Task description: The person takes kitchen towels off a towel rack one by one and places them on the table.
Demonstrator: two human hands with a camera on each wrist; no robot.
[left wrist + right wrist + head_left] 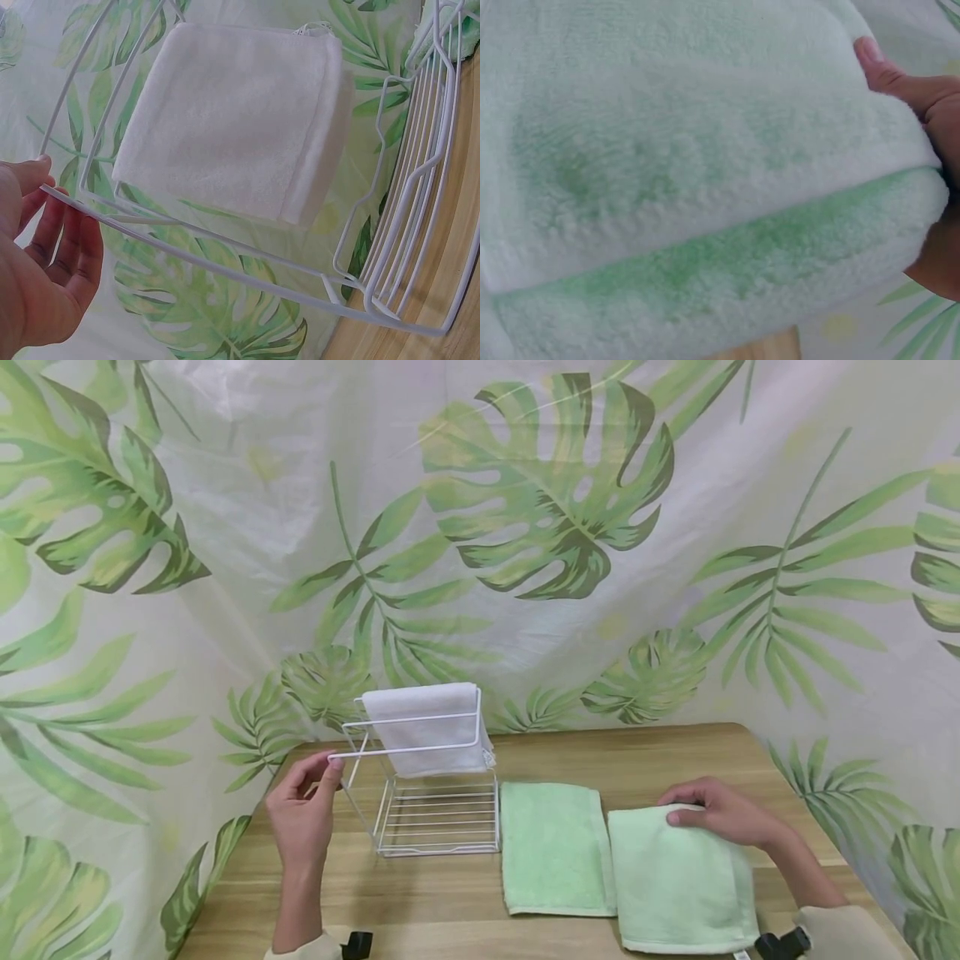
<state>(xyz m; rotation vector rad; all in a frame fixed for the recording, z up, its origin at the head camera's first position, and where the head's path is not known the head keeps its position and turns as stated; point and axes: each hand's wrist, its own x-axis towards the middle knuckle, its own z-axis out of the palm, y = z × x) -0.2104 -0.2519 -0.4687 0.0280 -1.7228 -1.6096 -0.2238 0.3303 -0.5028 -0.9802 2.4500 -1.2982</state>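
My left hand [303, 806] pinches the front corner of a white wire rack [438, 850] between thumb and fingers. Over one of the rack's upper bars hangs a folded white towel [423, 727], which fills the middle of the left wrist view. On the right, my right hand [716, 814] grips the top edge of a folded pale green towel [682, 885], thumb on the near face and fingers behind. The right wrist view shows this towel's folded layers [705, 225] up close. A second folded green towel [555, 852] lies flat between the rack and the held one.
All of this is on a wooden table [435, 918]. Behind it hangs a leaf-patterned curtain [525, 635], close to the table's back edge. The rack's lower shelf [442, 810] of parallel wires faces up, beside the flat green towel.
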